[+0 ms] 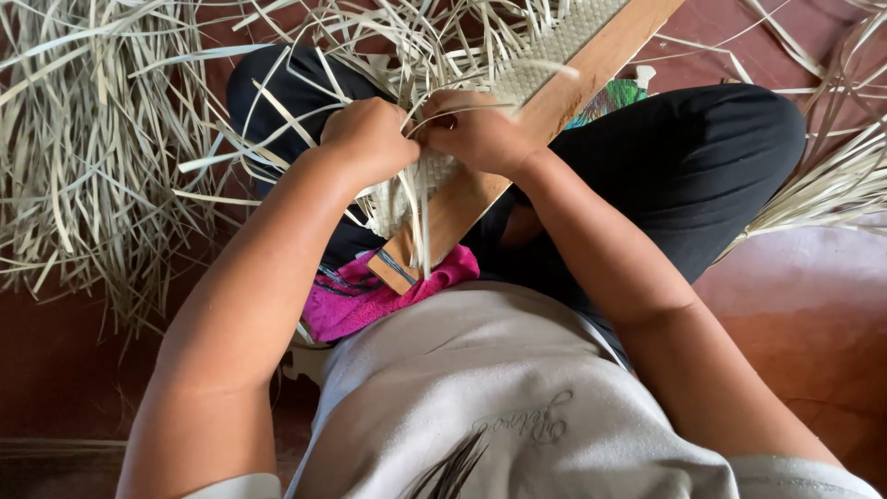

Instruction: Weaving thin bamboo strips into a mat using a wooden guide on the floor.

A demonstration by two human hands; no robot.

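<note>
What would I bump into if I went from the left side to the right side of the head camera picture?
Heap of dry leaf strips → left hand → right hand → wooden board with the woven strip → black knee → loose strips at the right edge.

Matt dry straw strips [102, 139], smooth pale wooden board [554, 102], soft pink cloth [370, 296], polished reddish floor [813, 314]

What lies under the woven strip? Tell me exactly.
The woven strip lies on a wooden board slanting across the lap. Both hands, left hand and right hand, cover its near part, so the strip's working edge there is hidden. A pink cloth sits under the board's lower end.
</note>
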